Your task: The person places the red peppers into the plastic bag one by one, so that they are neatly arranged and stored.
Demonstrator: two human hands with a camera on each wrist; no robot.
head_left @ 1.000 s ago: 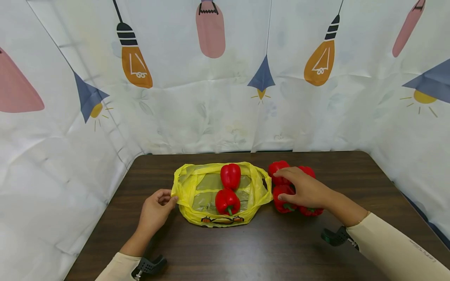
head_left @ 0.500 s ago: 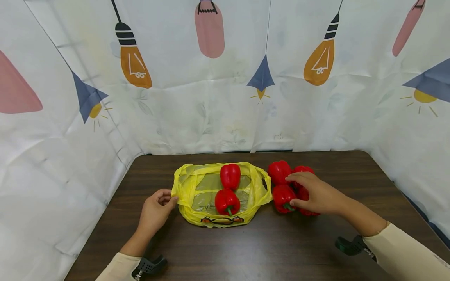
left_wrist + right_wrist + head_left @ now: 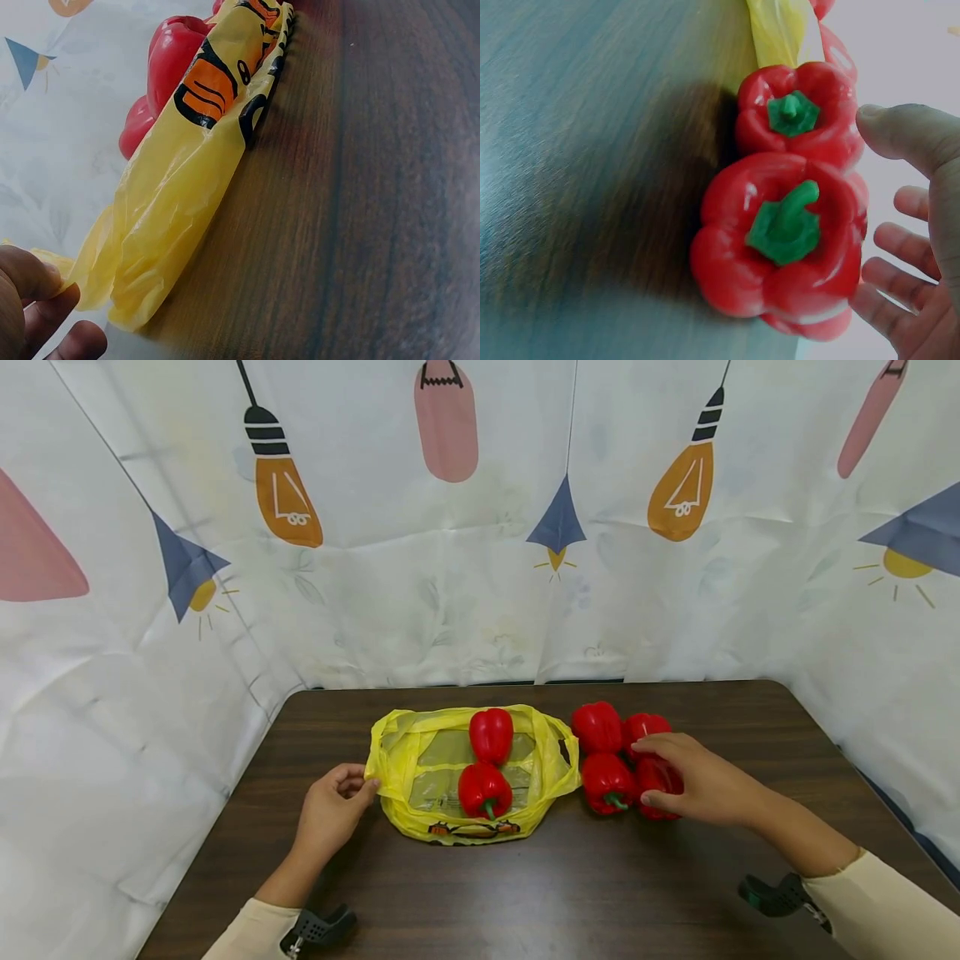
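The left hand (image 3: 335, 807) is pinching the bag (image 3: 400, 807) at left; the empty right hand (image 3: 697, 781), fingers apart, is hovering above the near right pepper (image 3: 661, 778).

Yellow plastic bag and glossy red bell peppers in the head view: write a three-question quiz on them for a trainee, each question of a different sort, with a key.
1. Multiple choice. What does the left hand pinch?
a) A green pepper stem
b) The edge of the yellow plastic bag
c) A patterned white cloth

2. Count. How many glossy red bell peppers can be seen on the dark brown wood-grain table, outside the bag?

3. True or false. The right hand is nearer to the peppers outside the bag than to those inside it.

Key: 1. b; 2. four; 3. true.
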